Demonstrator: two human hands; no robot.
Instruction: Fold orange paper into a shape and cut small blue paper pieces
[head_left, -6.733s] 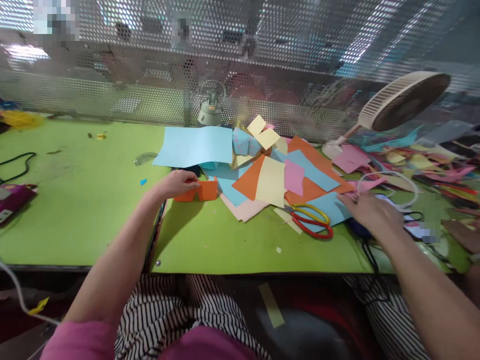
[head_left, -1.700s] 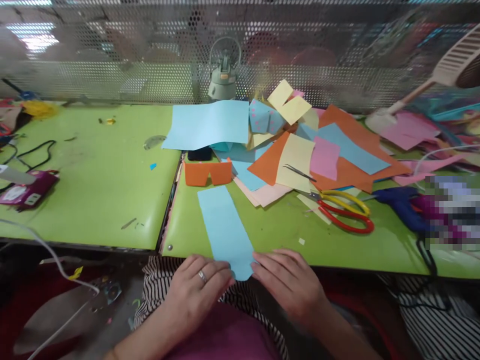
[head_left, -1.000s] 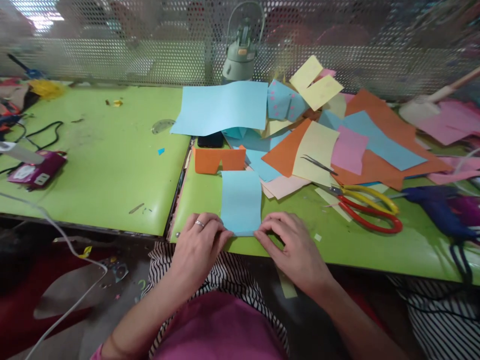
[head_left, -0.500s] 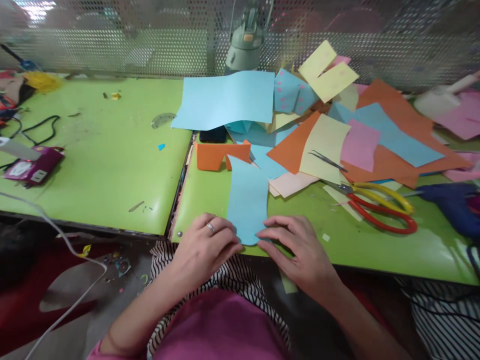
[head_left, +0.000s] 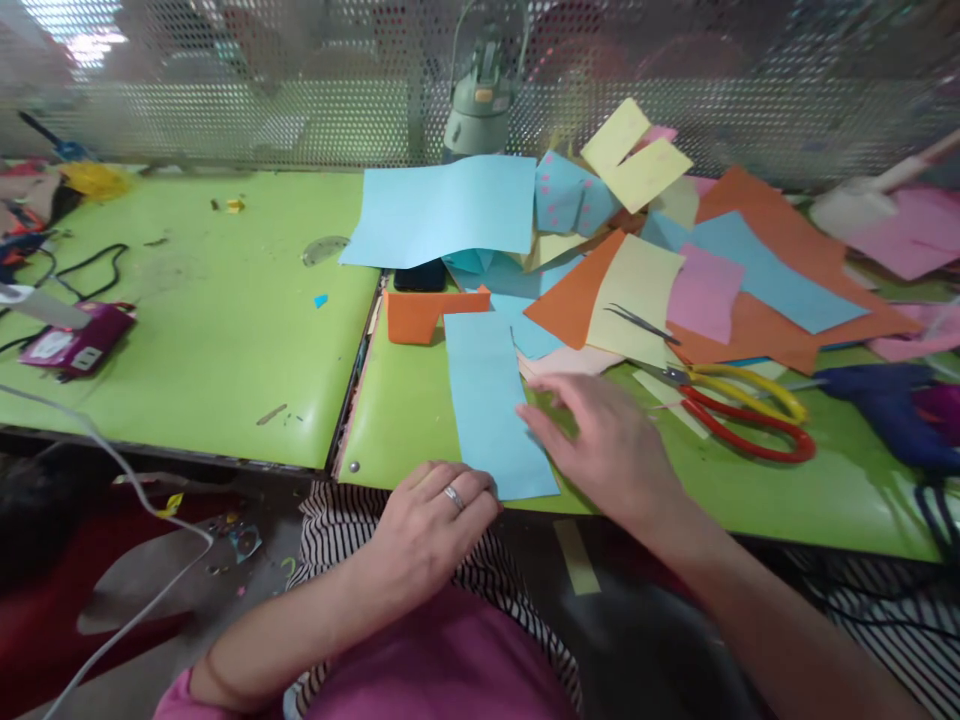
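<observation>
A light blue strip of paper [head_left: 491, 400] lies nearly flat at the table's front edge, its near right corner pointing out to the right. My left hand [head_left: 439, 510], with a ring on one finger, is closed at the strip's near left corner; the fingertips cover that corner. Above the right edge of the strip, my right hand [head_left: 600, 440] has thumb and fingers apart and nothing between them. A folded orange paper piece [head_left: 412, 318] stands just beyond the strip's far end.
Scissors [head_left: 739, 405], tweezers [head_left: 643, 323] and a blue glue gun [head_left: 885, 405] lie to the right near piled coloured papers [head_left: 637, 290]. Behind are a large blue sheet [head_left: 442, 210] and a bottle [head_left: 478, 125]. A table seam [head_left: 356, 390] runs to my left.
The strip's near end, curled up between both hands before, now lies flattened. My right hand has moved off it, up and to the right; my left hand has shifted slightly right and nearer me.
</observation>
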